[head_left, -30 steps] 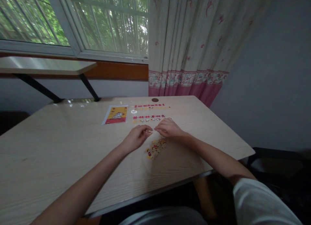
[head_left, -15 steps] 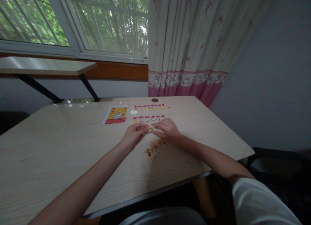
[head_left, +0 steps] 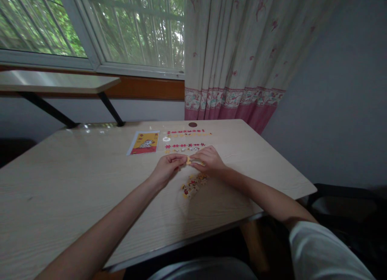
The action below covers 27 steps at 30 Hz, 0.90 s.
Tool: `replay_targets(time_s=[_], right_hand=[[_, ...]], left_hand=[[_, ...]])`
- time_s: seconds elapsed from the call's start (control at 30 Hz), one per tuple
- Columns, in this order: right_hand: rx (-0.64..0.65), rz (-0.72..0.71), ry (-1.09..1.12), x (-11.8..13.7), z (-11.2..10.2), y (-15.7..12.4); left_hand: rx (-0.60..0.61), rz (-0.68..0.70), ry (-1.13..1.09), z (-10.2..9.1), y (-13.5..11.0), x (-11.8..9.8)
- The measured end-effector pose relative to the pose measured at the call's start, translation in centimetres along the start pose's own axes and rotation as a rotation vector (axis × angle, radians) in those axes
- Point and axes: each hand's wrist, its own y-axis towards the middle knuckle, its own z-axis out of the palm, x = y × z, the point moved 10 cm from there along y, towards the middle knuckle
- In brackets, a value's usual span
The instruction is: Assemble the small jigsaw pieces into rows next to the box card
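While my left fingers pinch a yellow piece beside my parted right fingers, their hold unclear, four rows lie set out and a loose pile remains.

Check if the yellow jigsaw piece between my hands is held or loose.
Held: the yellow jigsaw piece sticks out from the pinched left hand. Whether the right hand grips it too is unclear.

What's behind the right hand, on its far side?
Beyond the right hand, the right end of a row of red puzzle pieces shows. The hand hides part of the table; whether pieces lie there cannot be seen.
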Motion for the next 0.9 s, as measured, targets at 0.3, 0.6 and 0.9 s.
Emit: replay_targets(time_s=[0.3,0.6,0.9], right_hand=[[-0.036,0.058,-0.028,-3.5,-2.4,-0.5],[0.059,0.171,-0.026,-7.3,-2.4,0.1],[0.153,0.743,0.110,-24.3,0.4,-4.2]], left_hand=[[-0.080,-0.014,-0.006,-1.5,0.5,0.4],[-0.085,-0.017,-0.003,-1.2,0.2,0.0],[-0.069,-0.023,-0.027,-1.0,0.3,0.2]])
